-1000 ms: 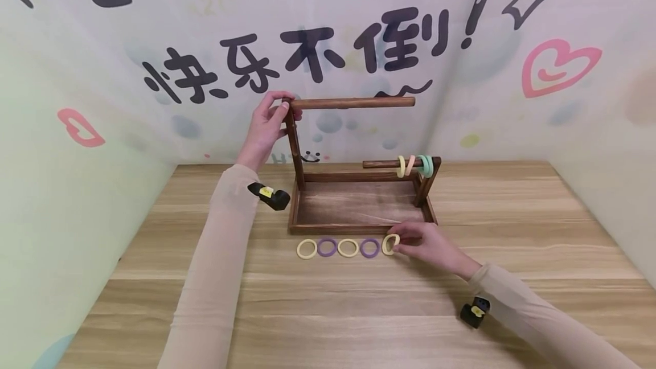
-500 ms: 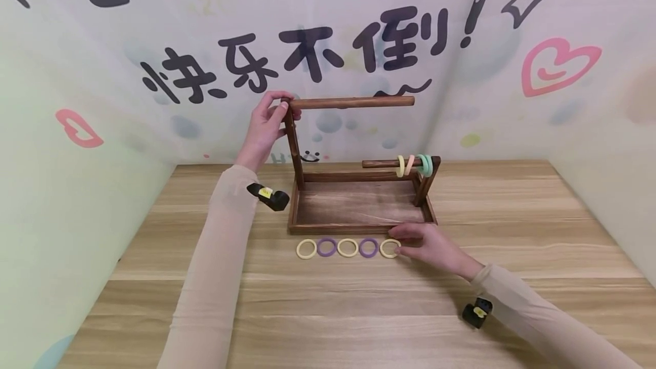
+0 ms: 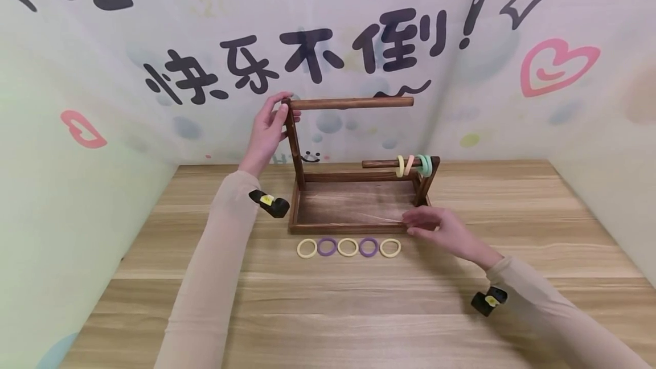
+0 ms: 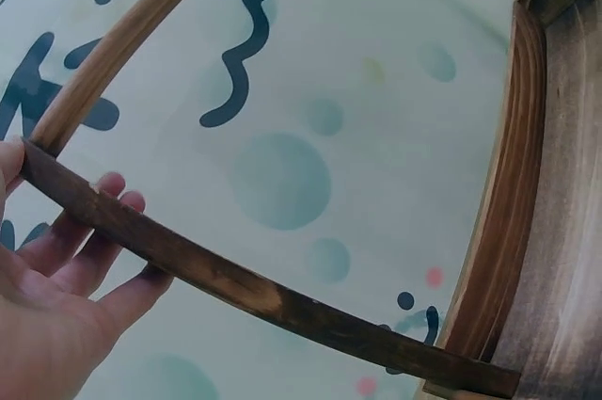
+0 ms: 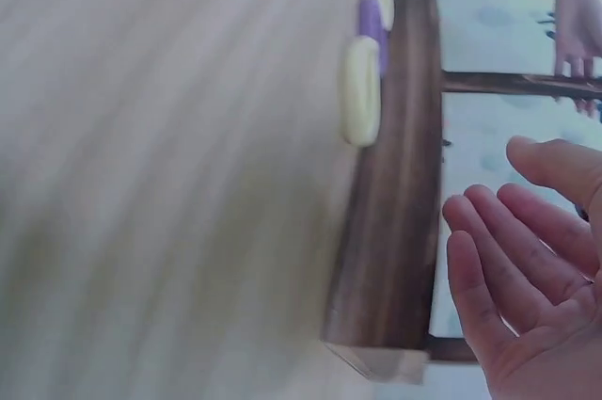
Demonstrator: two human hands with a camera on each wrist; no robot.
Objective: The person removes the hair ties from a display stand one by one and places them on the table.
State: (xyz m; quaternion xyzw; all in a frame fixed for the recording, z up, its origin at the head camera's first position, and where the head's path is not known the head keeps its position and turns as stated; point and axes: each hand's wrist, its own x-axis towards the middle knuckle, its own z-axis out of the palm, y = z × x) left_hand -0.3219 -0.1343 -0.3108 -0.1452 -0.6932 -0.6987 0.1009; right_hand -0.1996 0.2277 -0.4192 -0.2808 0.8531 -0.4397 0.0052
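My left hand (image 3: pixel 267 132) grips the top of the tall post on a dark wooden rack (image 3: pixel 294 141), where the upper bar (image 3: pixel 353 103) meets it. In the left wrist view the fingers (image 4: pixel 97 264) pass behind that post. My right hand (image 3: pixel 448 235), holding nothing, hovers with relaxed fingers over the front right corner of the rack's tray base (image 3: pixel 353 201). A row of rings lies on the table before the tray: yellow (image 3: pixel 307 249) and purple (image 3: pixel 327 246) ones alternate, with a yellow ring (image 3: pixel 390 248) at the right end, nearest my right hand.
From a shorter post (image 3: pixel 427 181) at the right, a lower bar (image 3: pixel 376 164) points left. It carries a yellow ring (image 3: pixel 401 166), a peach ring (image 3: pixel 409 164) and green rings (image 3: pixel 425 165). A printed cloth (image 3: pixel 205 27) hangs behind the wood-grain table (image 3: pixel 328 312).
The right hand has laid the yellow ring flat at the row's right end, let it go, and moved right and up toward the tray corner. The left hand keeps its grip on the post.
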